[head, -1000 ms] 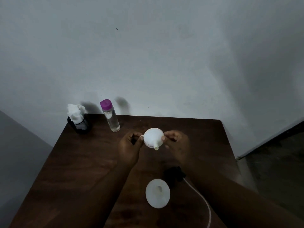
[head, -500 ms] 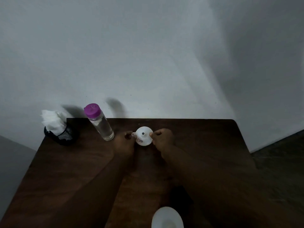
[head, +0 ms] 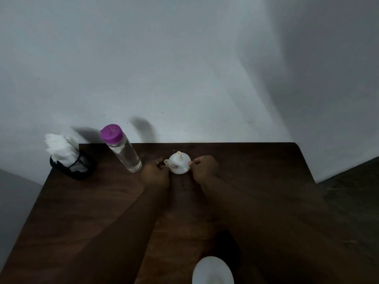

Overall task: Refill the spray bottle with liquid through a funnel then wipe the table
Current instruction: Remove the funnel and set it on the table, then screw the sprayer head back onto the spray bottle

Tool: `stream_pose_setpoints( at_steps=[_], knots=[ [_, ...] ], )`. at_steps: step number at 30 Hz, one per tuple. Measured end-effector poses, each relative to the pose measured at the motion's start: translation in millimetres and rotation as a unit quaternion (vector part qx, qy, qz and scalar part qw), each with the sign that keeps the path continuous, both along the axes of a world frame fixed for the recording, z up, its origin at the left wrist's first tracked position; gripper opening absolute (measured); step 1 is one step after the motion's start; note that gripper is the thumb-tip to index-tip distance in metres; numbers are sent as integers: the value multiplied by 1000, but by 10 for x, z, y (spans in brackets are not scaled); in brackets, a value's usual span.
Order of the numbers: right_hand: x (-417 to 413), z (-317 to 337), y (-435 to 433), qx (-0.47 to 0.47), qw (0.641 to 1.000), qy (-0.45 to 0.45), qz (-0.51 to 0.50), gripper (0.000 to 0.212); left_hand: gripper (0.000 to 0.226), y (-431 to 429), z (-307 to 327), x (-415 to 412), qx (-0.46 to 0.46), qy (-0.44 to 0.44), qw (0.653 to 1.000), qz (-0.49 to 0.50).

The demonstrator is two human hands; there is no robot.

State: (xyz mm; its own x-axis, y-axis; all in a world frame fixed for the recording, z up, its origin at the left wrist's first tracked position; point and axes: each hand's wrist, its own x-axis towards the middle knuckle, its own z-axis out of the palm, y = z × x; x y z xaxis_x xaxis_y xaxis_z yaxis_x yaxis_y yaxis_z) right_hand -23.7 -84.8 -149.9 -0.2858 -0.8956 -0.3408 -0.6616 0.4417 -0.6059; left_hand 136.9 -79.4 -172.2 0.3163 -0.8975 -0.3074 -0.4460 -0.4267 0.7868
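A small white plastic funnel (head: 178,163) sits spout-up, wide mouth down, at the far middle of the dark wooden worktop (head: 92,201). The left hand (head: 156,175) pinches its rim at 9 o'clock, the right hand (head: 205,168) at 3 o'clock. A clear purple-capped bottle (head: 121,148) stands at the funnel's 9 o'clock.

- A dark wooden table (head: 102,212) stands against a wall.
- On it: a mesh cup (head: 77,168) of tissues at the far left corner.
- A clear bottle (head: 123,151) beside it.
- An upturned funnel (head: 178,163).
- A white disc (head: 213,270) at the near edge.

Dim, soft-focus wide-angle view, dark corners, blurred wall shadows.
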Motion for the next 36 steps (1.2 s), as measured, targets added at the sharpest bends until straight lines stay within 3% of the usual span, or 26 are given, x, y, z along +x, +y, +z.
stream_pose_setpoints(
  at_steps=[4,6,9,13,17,20,22,26,29,32,36],
  knots=[
    [-293,164,399,-52,998,8,45,18,14,497,182,-22,-12,-27,999,-17],
    [-569,243,734,-58,995,12,83,14,10,847,275,-47,-12,27,999,-43],
    [-1022,342,1250,29,991,43,127,13,11,1389,418,-110,15,110,990,-84],
    [-1312,544,1890,107,964,173,172,31,10,2004,528,-174,24,137,983,-121],
    [-1271,532,2314,99,977,69,173,58,12,2363,625,-202,-5,119,983,-137],
    [-1164,333,2387,117,983,54,131,75,14,2519,719,-257,-18,129,980,-153],
    [-1118,208,2370,115,985,53,119,71,16,2579,764,-295,-35,122,980,-156],
    [-1085,186,2290,70,986,110,107,41,18,2670,812,-327,-66,107,981,-150],
    [-1066,283,2309,14,995,61,82,41,14,2747,819,-308,-72,88,982,-148],
    [-1080,618,2292,-75,996,19,31,28,15,2799,897,-273,-69,80,981,-163],
    [-1119,1217,2214,-128,990,-60,-26,36,21,2809,1137,-304,-89,53,983,-152]
  ],
)
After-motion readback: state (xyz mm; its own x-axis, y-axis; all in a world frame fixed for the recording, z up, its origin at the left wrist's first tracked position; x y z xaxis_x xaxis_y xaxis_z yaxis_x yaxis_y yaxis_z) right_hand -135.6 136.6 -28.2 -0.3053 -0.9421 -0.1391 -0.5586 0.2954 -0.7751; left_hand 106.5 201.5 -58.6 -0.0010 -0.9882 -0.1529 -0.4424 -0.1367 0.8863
